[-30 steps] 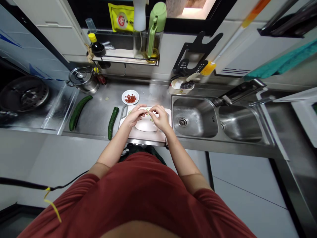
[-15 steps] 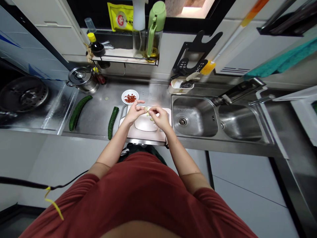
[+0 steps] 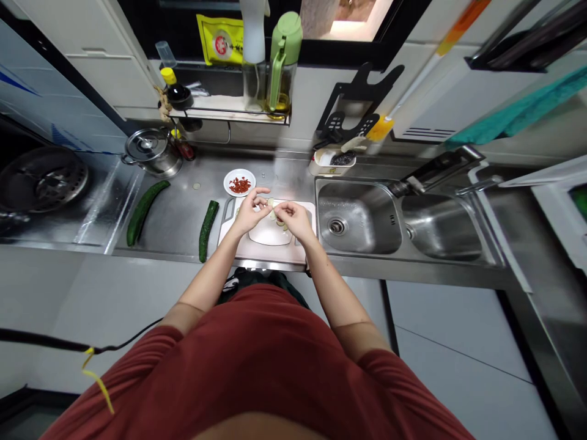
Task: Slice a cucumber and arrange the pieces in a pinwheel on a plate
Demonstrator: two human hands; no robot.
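Observation:
My left hand (image 3: 251, 212) and my right hand (image 3: 296, 219) meet above a white cutting board (image 3: 243, 247). Between the fingertips of both hands is a small pale slice (image 3: 271, 202), too small to name for certain. My left thumb and index finger pinch it while the other left fingers stand out. The right fingertips are closed at its lower edge. Several small pale slices (image 3: 280, 223) lie on the board below, partly hidden by my hands. Left of the board rests a green cucumber (image 3: 209, 231). Just behind it stands a white plate (image 3: 228, 184) with chopped red pieces.
A second cucumber (image 3: 145, 211) and a pale round slice (image 3: 197, 186) lie on the steel counter. A lidded pot (image 3: 158, 156) stands behind, near a wok (image 3: 41, 177). To the right is a double sink (image 3: 362, 226). Bottles (image 3: 280, 67) stand on the wall shelf.
Both hands remain together over the board, with small finger movements around the pale slice. The whole view has shifted slightly. The cucumbers and plate stay in place.

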